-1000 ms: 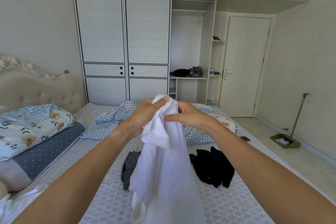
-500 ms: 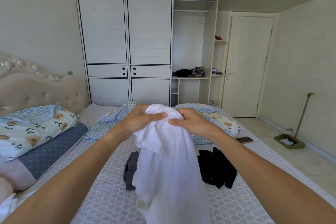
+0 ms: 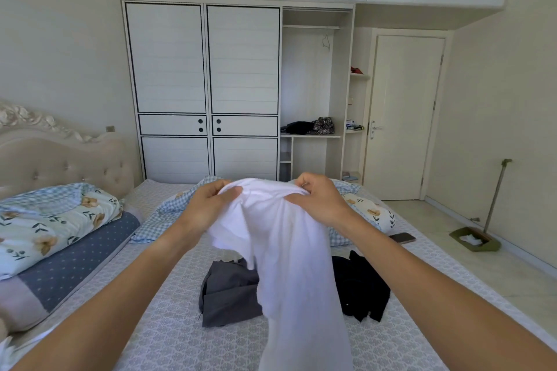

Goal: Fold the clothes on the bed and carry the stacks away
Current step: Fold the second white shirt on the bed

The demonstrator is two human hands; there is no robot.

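Left hand (image 3: 208, 205) and right hand (image 3: 319, 200) grip white garment's (image 3: 289, 250) top edge above bed (image 3: 156, 331)

Garment (image 3: 289, 250) held up over the bed (image 3: 168, 337) between both hands, two clothes piles on the bed behind it, pillows (image 3: 51, 220) left, wardrobe (image 3: 205, 90) beyond

No readable text, no labels, no brands, no numbers (far shelf items too small to make out), no signs
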